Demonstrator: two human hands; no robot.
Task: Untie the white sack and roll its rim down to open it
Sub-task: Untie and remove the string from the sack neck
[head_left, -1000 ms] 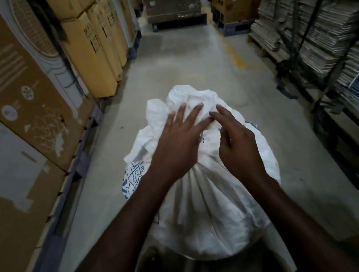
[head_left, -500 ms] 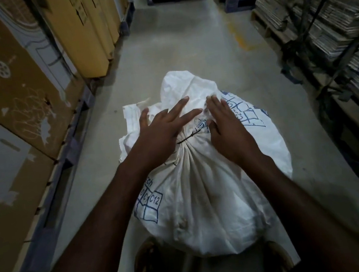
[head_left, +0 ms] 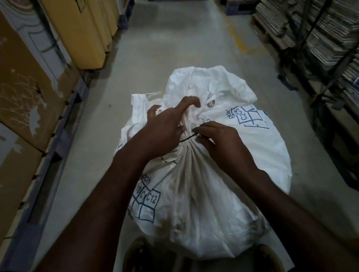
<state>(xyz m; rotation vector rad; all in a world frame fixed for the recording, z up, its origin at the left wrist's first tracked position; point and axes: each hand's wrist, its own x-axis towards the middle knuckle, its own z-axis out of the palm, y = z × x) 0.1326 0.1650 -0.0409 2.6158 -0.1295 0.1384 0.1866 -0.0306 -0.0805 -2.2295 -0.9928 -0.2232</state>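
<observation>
White sack (head_left: 203,200): soft woven, full, likely heavy. Gathered neck clutched by left hand (head_left: 162,133); dark tie (head_left: 188,137) pinched by right hand (head_left: 222,144). Best hold judged at tie.

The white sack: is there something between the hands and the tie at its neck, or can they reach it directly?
Nothing visible stands in the way. The right hand is already at the dark tie around the gathered neck of the white sack, fingertips on it. The left hand grips the bunched fabric just above the tie.
</observation>
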